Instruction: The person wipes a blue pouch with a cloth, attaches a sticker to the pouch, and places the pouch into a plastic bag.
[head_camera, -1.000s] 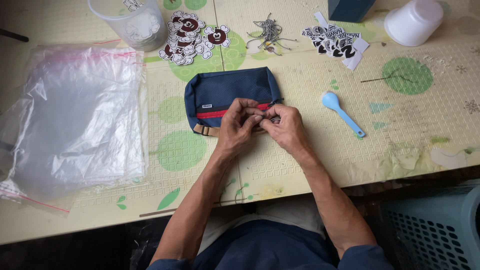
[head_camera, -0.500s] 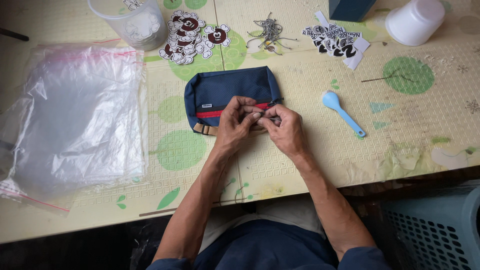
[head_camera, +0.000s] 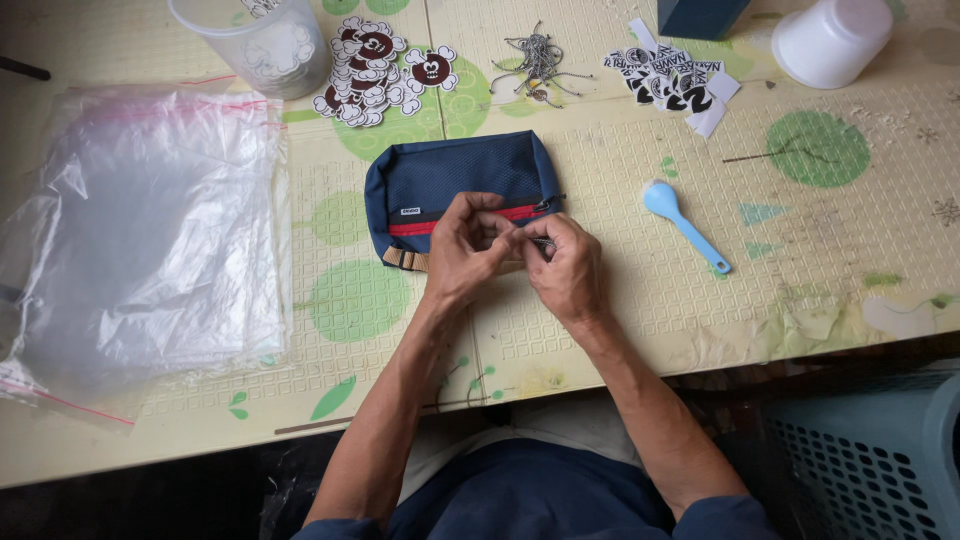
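A navy blue pouch (head_camera: 450, 175) with a red zipper stripe lies flat in the middle of the table. My left hand (head_camera: 466, 245) and my right hand (head_camera: 566, 265) meet over its lower right edge. The fingertips of both pinch a small metal piece, probably a thin ball chain, near the zipper pull. What exactly sits between the fingers is mostly hidden.
A stack of clear plastic bags (head_camera: 150, 240) lies at the left. At the back are a clear cup (head_camera: 258, 42), round red-and-white stickers (head_camera: 375, 70), a heap of metal chains (head_camera: 535, 65), black-and-white stickers (head_camera: 670, 78) and a white cup (head_camera: 830, 40). A blue spoon (head_camera: 685, 225) lies right; a teal basket (head_camera: 870, 460) stands below.
Both hands have stayed over the pouch's lower edge. Only the fingers have shifted slightly around the small metal piece.
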